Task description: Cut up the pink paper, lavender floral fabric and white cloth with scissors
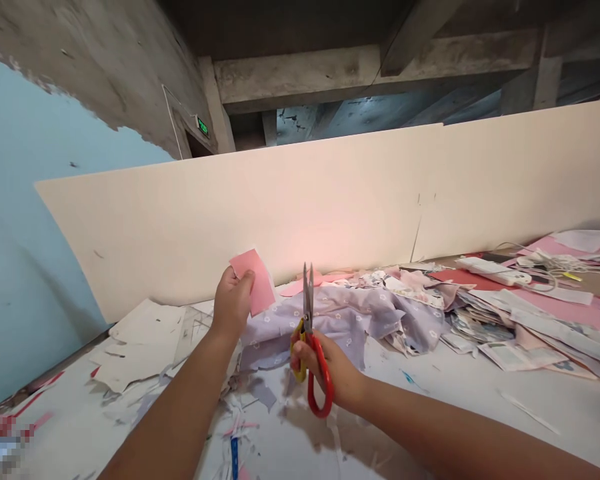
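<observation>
My left hand (234, 299) pinches a small pink sheet (260, 283), paper or cloth, between thumb and fingers, holding it up above the table. A pair of scissors (308, 300) with one red and one yellow handle is gripped in my right hand (325, 367). The blades point upward and stand slightly apart, to the right of the pink sheet and not touching it. Behind and below both hands lies crumpled lavender fabric (340, 313) with small white flowers.
White paper pieces (140, 340) and a clear ruler (194, 330) lie at left. Stacked scraps (485, 320) and a white power strip (495, 270) with cables are at right. A pale board (305, 200) stands along the table's back. A blue strip-like object (235, 457) lies near the front.
</observation>
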The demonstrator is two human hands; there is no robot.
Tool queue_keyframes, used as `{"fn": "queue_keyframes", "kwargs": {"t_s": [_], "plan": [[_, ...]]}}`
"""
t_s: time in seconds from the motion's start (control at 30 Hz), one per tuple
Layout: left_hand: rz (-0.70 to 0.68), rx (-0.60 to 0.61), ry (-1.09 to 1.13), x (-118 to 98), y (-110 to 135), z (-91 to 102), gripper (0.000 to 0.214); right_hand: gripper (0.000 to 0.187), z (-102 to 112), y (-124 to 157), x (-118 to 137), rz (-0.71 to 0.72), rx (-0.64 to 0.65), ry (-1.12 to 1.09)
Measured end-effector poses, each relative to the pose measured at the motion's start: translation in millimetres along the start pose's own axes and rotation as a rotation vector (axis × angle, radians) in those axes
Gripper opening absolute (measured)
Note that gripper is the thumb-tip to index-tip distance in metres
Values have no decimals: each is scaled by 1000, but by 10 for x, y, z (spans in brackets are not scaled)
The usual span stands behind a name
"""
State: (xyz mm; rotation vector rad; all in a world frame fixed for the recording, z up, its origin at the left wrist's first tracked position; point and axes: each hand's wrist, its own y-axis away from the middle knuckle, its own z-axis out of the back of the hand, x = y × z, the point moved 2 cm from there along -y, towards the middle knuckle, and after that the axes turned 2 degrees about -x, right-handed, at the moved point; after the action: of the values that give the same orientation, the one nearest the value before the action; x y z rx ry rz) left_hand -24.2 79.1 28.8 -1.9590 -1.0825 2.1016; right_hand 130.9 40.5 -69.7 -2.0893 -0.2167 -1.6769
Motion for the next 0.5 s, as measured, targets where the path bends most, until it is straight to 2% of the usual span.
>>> {"fn": "queue_keyframes", "kwargs": {"t_s": [0.1,0.2,0.4,0.5], "plan": [[-65,-43,-87,8,23,-15,22,47,-26,0,-17,-67,-22,-47],[-94,-61,-121,8,52,-13,22,47,-41,47,-18,-137,-43,25],[-85,-103,-233,-35,77,49,25,60,-85,134,95,-7,11,341],[-104,-149,-259,-63,72,81,24,64,-96,142,128,29,25,413]]}}
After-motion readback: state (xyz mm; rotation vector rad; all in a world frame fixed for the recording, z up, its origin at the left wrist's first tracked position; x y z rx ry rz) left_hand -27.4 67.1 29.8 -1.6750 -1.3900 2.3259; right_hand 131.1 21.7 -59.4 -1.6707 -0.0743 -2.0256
